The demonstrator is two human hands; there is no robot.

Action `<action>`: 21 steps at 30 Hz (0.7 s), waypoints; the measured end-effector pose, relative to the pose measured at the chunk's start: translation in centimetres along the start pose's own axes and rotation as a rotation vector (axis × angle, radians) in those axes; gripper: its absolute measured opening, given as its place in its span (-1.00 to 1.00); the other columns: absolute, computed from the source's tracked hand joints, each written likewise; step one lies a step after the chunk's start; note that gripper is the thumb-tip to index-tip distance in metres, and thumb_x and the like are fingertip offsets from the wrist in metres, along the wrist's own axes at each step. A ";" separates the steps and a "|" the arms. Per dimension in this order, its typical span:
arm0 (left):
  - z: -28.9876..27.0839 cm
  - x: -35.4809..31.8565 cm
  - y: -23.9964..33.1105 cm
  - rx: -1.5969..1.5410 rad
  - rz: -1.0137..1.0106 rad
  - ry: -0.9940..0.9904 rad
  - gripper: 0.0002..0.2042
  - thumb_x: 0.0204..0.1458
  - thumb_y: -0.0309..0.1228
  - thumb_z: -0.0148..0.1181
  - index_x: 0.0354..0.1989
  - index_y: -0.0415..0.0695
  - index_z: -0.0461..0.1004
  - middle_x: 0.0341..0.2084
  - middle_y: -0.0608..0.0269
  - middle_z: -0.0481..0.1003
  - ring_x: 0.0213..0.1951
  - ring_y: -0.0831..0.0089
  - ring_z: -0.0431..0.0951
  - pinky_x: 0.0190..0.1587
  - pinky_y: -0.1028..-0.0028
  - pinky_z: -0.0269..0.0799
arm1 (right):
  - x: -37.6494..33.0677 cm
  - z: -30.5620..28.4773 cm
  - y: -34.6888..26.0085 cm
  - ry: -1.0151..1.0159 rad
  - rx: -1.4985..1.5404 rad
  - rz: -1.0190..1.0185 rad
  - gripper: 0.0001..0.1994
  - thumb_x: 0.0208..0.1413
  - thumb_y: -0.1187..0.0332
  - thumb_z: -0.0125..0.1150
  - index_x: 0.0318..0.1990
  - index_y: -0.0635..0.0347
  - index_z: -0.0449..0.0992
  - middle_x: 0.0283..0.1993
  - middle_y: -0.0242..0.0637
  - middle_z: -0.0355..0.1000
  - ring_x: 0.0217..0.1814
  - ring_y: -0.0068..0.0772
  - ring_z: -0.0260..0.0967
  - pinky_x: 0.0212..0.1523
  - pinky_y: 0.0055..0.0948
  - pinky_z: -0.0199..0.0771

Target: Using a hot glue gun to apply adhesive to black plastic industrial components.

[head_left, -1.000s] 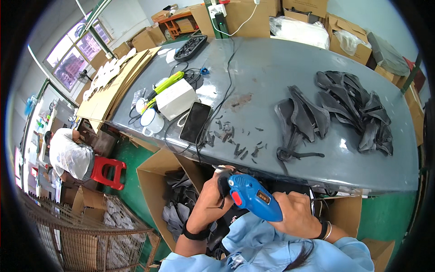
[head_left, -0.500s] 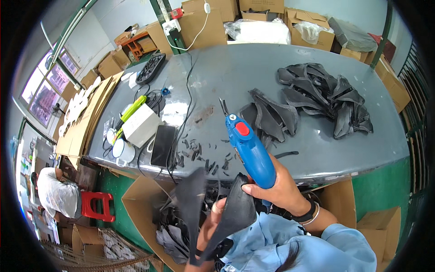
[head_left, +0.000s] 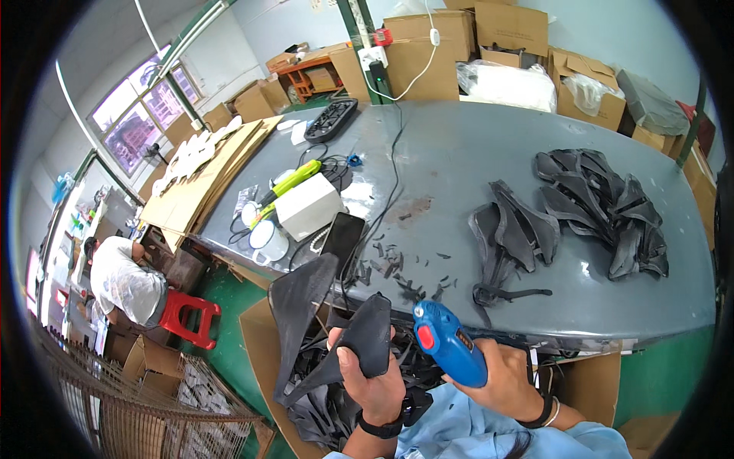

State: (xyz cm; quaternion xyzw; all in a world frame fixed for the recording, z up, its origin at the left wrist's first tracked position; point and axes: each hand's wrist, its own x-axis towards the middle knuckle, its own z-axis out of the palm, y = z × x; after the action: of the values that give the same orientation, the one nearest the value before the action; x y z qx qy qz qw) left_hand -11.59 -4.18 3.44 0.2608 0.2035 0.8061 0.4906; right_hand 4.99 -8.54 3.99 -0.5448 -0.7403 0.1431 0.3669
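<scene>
My left hand (head_left: 375, 382) grips a black V-shaped moulded piece (head_left: 365, 334), thumb on the face of its nearer wing. The other wing stands up to the left, and the two join at a narrow lower end. In my right hand (head_left: 501, 382) is a blue powered hand cutter (head_left: 451, 348) with a red button. Its nose points up and left, apart from the black piece, and its blades cannot be made out now. Beneath both hands is an open cardboard box (head_left: 260, 348) with many similar black pieces (head_left: 325, 417) in it.
Black offcuts (head_left: 394, 264) lie along the near edge of the grey table (head_left: 451, 145). Stacked black pieces (head_left: 589, 199) lie to the right. A phone (head_left: 344, 236), white box (head_left: 310, 205), mug (head_left: 269, 241) and cables stand left. A person (head_left: 126, 279) sits by a red stool (head_left: 191, 316).
The cutter has swung down and right, away from the black piece. My left hand has turned the piece, and its wings stand left of the cutter. The whole view has shifted leftward.
</scene>
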 end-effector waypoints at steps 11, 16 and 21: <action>-0.9 -0.4 0.5 0.164 0.040 -0.017 -0.58 -0.01 -0.16 0.14 -0.08 -0.17 0.24 -0.14 -0.02 0.38 -0.04 0.14 0.41 0.10 0.21 0.28 | -0.3 -0.4 -0.5 -0.038 0.064 -0.097 -0.54 -0.28 0.36 0.40 -0.22 0.38 0.34 -0.55 -0.11 0.43 -0.59 -0.15 0.43 -0.51 -0.36 0.39; -1.1 1.0 3.8 0.425 -0.121 -0.001 -0.59 -0.07 -0.25 0.07 -0.12 -0.31 0.30 -0.31 0.08 0.40 -0.24 0.28 0.49 -0.17 0.35 0.44 | -0.4 -0.6 -0.1 -0.070 -0.011 -0.154 -0.56 -0.28 0.35 0.38 -0.24 0.36 0.34 -0.57 -0.17 0.41 -0.59 -0.18 0.40 -0.52 -0.36 0.35; -1.6 2.5 6.4 0.365 -0.333 -0.039 -0.61 -0.15 -0.40 0.09 -0.15 -0.40 0.37 -0.28 0.01 0.45 -0.23 0.34 0.49 -0.10 0.44 0.40 | -1.3 -0.4 0.6 -0.077 -0.065 -0.201 -0.55 -0.30 0.38 0.35 -0.21 0.36 0.33 -0.60 -0.23 0.36 -0.62 -0.24 0.34 -0.54 -0.39 0.25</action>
State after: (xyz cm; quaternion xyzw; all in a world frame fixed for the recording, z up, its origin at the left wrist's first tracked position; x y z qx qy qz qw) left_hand -17.94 -4.84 6.53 0.3233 0.3767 0.6589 0.5652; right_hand 5.89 -9.58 3.35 -0.4736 -0.8090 0.1025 0.3326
